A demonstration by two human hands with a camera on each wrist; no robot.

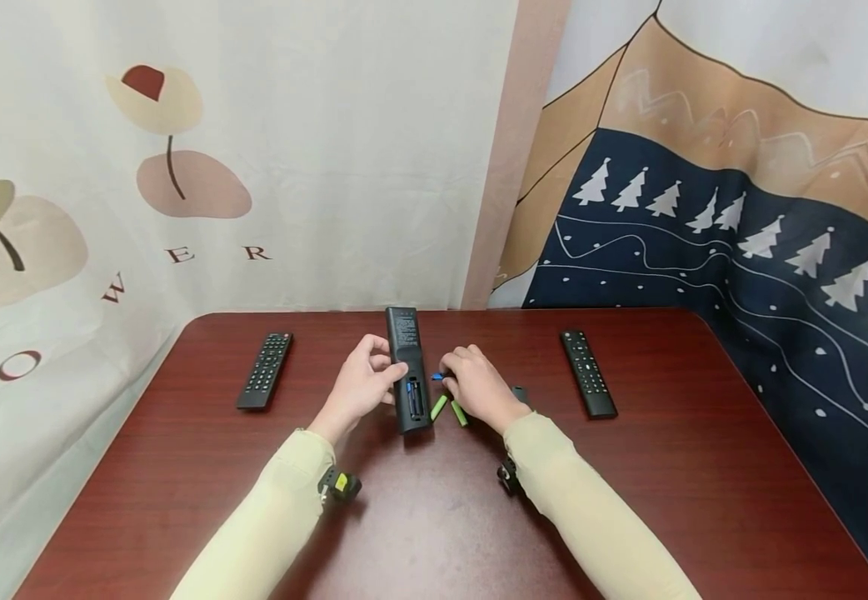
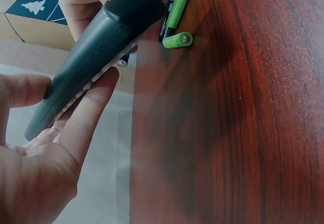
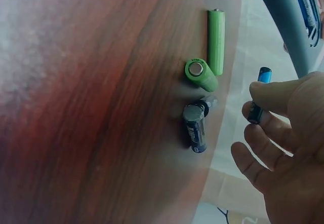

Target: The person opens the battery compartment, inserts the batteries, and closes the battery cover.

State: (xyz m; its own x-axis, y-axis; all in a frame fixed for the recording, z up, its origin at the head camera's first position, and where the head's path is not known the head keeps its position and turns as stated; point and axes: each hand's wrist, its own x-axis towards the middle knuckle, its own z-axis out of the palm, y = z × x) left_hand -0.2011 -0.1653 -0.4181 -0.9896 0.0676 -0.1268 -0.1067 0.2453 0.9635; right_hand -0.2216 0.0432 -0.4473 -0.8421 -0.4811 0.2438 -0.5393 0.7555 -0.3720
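Note:
My left hand (image 1: 359,387) grips a black remote control (image 1: 406,333), its thumb on the back and fingers beneath. The remote's back faces up, and its battery compartment (image 1: 414,400) is uncovered with a blue-and-black battery inside. Just right of the remote, my right hand (image 1: 479,387) pinches another blue-and-black battery (image 3: 265,75) between thumb and forefinger, apart from the compartment. Below the hands, two green batteries (image 3: 216,41) lie on the table. Beside them are dark batteries (image 3: 195,130), partly overlapping in the right wrist view.
One black remote (image 1: 266,371) lies button side up at the left of the brown table (image 1: 434,517), another remote (image 1: 588,373) at the right. A small dark piece (image 1: 520,394) is partly hidden behind my right wrist. Printed curtains (image 1: 359,167) hang behind the table.

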